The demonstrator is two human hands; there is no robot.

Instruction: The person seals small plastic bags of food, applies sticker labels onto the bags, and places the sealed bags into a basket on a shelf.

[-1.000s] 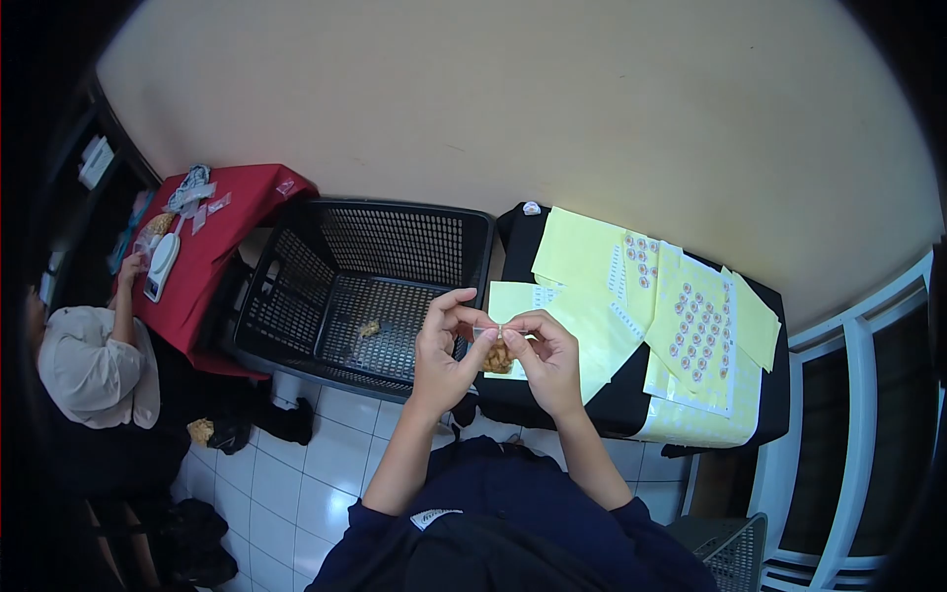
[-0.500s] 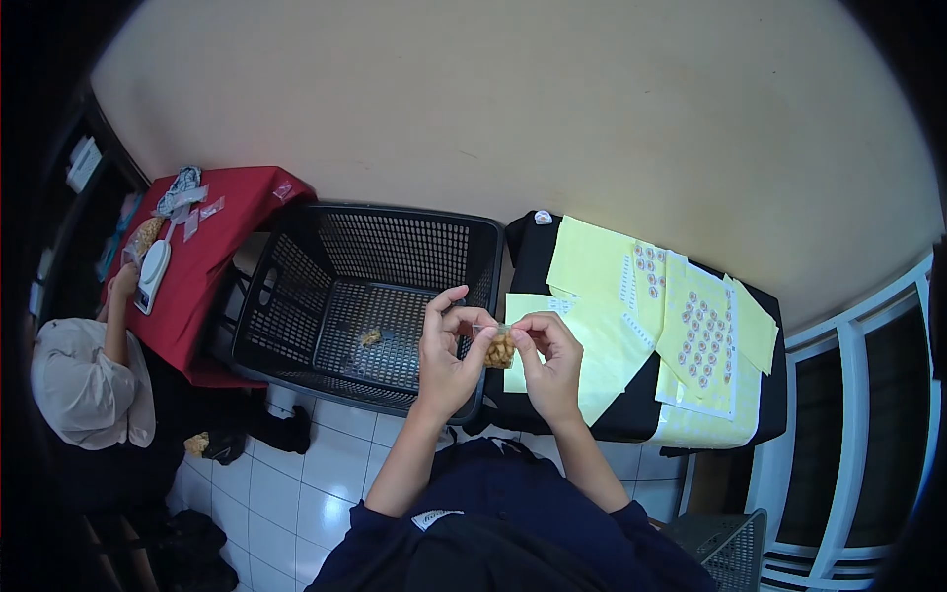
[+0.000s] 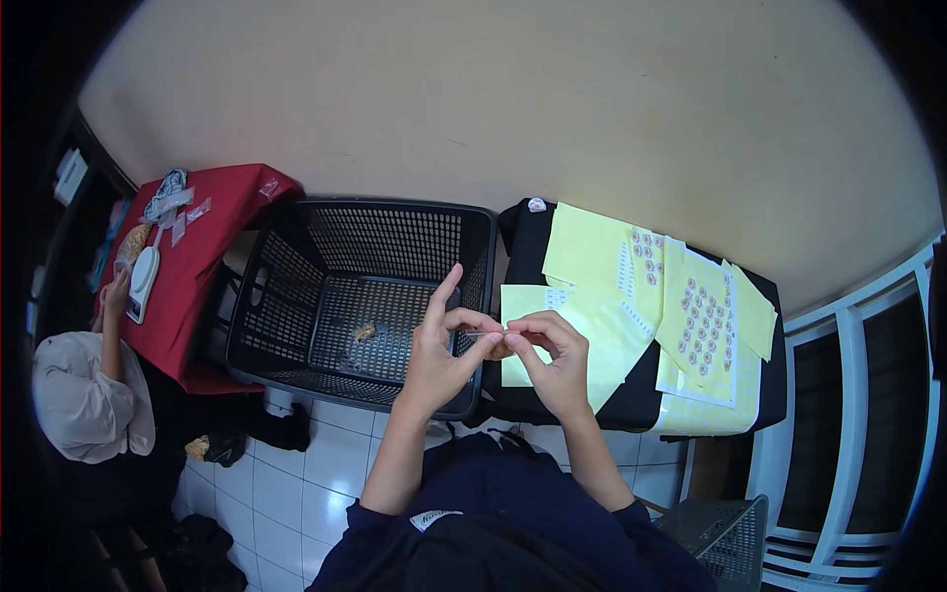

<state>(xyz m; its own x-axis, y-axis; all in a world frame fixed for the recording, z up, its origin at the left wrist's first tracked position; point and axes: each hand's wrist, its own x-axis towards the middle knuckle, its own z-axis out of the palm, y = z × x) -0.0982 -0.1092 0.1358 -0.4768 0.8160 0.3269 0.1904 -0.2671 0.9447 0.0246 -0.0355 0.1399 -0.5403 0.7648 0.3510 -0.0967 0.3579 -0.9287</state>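
Both hands meet at the front of my body, between the black crate and the yellow sheets. My left hand point(image 3: 441, 345) pinches one side of the top edge of a small clear bag point(image 3: 489, 333), its index finger raised. My right hand point(image 3: 551, 360) pinches the other side of that edge between thumb and fingers. The bag is seen nearly edge-on, and its brown contents are mostly hidden behind the fingers. Inside the black crate point(image 3: 360, 204) lies a small packet of light brown pieces point(image 3: 366, 333).
Yellow sticker sheets point(image 3: 602, 247) cover a black-clothed table at right. At left, a person point(image 3: 87, 395) reaches over a red table point(image 3: 209, 207) with a white scale point(image 3: 144, 276) and small bags. A grey basket point(image 3: 725, 543) stands at lower right.
The bag has tipped, so its brown contents, plainly visible before, are now mostly hidden. My left index finger has lifted and straightened. The view has shifted slightly.
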